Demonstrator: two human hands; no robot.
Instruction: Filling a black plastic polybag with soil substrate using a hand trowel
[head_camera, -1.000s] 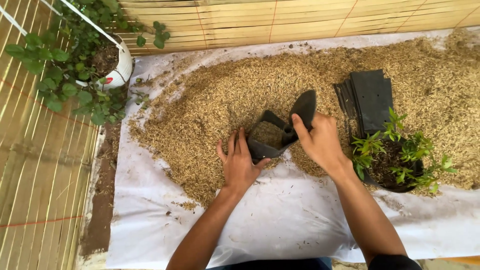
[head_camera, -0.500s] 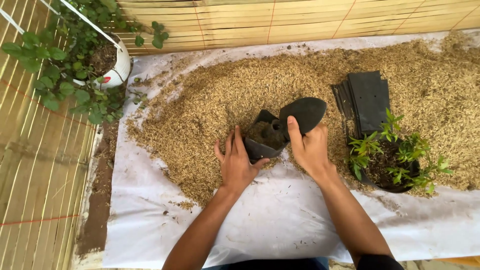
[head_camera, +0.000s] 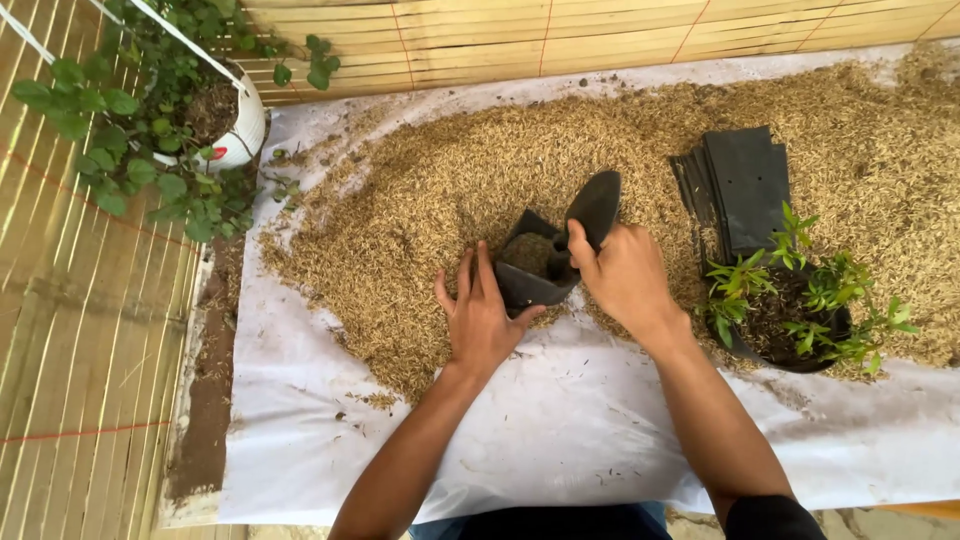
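the little black bag (head_camera: 530, 270) sits on the husk pile (head_camera: 420, 200), between both hands. the left hand (head_camera: 482, 318) holds its side, fingers spread. the right hand (head_camera: 625, 275) grips a black scoop (head_camera: 594, 205) above it.

Single head view, steep downward, close over hands (head_camera: 480, 315) and husk-strewn sheet (head_camera: 560, 420).

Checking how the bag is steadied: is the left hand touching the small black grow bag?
Touching. The head view shows the left hand pressed flat against the near side of the small black grow bag, thumb against its lower edge, with no gap between them.
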